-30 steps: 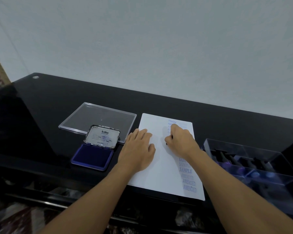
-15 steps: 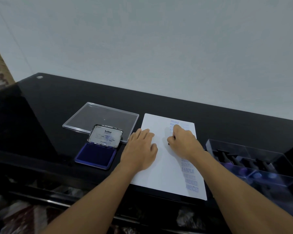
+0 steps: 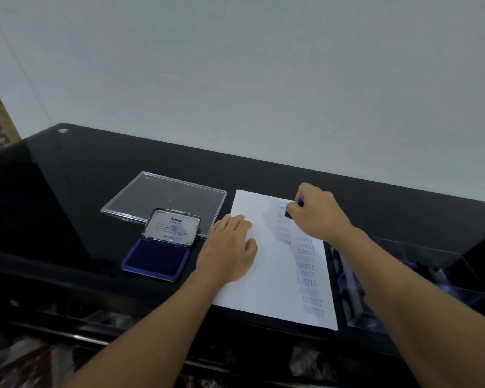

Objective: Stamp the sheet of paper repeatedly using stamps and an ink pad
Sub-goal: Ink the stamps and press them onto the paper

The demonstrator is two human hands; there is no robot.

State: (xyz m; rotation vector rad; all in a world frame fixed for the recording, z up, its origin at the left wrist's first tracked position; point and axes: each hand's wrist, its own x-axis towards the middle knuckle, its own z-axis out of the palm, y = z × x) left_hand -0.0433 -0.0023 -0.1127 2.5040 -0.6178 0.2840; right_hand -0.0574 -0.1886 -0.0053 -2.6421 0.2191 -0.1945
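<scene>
While the left hand [image 3: 230, 247] lies flat, fingers spread, pinning the paper sheet [image 3: 266, 275], the right hand [image 3: 316, 214] fingers grip a stamp [image 3: 288, 213] at centre frame; open ink pad [image 3: 154, 259] waits left.

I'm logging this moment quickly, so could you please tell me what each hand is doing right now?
Left hand: open, lying flat on the sheet of paper, holding nothing.
Right hand: closed around a stamp near the sheet's far end.

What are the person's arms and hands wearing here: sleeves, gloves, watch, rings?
Nothing visible. Both forearms are bare up to the frame edge, with no sleeves in view. The left hand and right hand are ungloved; no watch, bracelet or ring shows on either.
</scene>
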